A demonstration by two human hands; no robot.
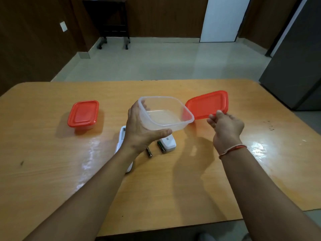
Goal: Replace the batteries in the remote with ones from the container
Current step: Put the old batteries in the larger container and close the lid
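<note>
Left hand: our left hand (139, 131) has its grip closed on the clear container (165, 113), thumb along the near wall and fingers over the far left rim, holding it up off the surface (52, 171).
Clear container: tilted toward us, open, and we see nothing inside it.
Right hand: our right hand (225, 126) holds the red lid (207, 105) by its near edge, grip closed on it with fingers and thumb; the lid is raised and tilted, just right of the container.
Remote: the white remote (122, 138) lies on the surface under our left wrist, largely hidden by the arm.
Battery cover: a white piece (167, 142), likely the cover, lies below the raised container.
Batteries: one battery (149, 152) lies loose between remote and white piece; a second battery (161, 146) rests against that piece's left edge.
Second container: a lidded red-topped container (83, 113) sits well to the left.
</note>
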